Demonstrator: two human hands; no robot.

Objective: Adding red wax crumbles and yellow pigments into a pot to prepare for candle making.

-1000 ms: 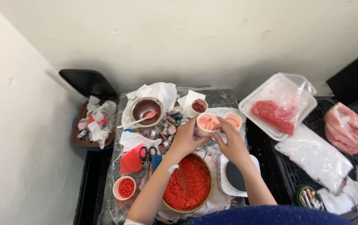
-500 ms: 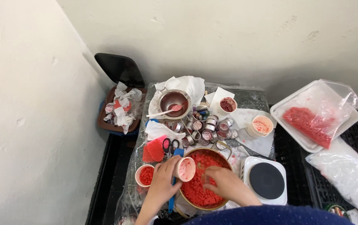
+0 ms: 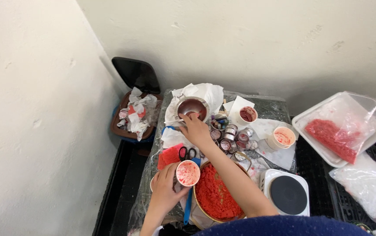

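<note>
The person's left hand (image 3: 164,190) is curled around a small white cup (image 3: 188,173) smeared red inside, holding it tilted near the bench's front edge, just beside the large pan. The right hand (image 3: 195,128) reaches across to the far left part of the bench, its fingers bent at the rim of a metal bowl (image 3: 192,106) with a dark red inside; whether it grips anything there cannot be told.

The bench (image 3: 266,107), under a clear wrinkled sheet, stands against a white wall. To its right lies a white tray (image 3: 314,131) holding a clear plastic bag of red material (image 3: 330,139), and nearer the front another clear bag of pale material (image 3: 371,190). At the bench's front right corner sits a white hotplate (image 3: 287,192) with a round black top. The large round pan (image 3: 214,194), heaped with red-orange granules, fills the front middle. White paper sheets (image 3: 205,92) lie crumpled at the far edge behind the bowl. Left of the bench, a brown bin (image 3: 133,120) holds stained paper scraps.

A paper cup (image 3: 283,137) stained pink stands toward the right edge, a smaller one with dark red contents (image 3: 248,114) near the far edge. Small round tins (image 3: 234,135) cluster at the centre. Black-handled scissors (image 3: 188,153) lie beside a red cloth (image 3: 170,155).
</note>
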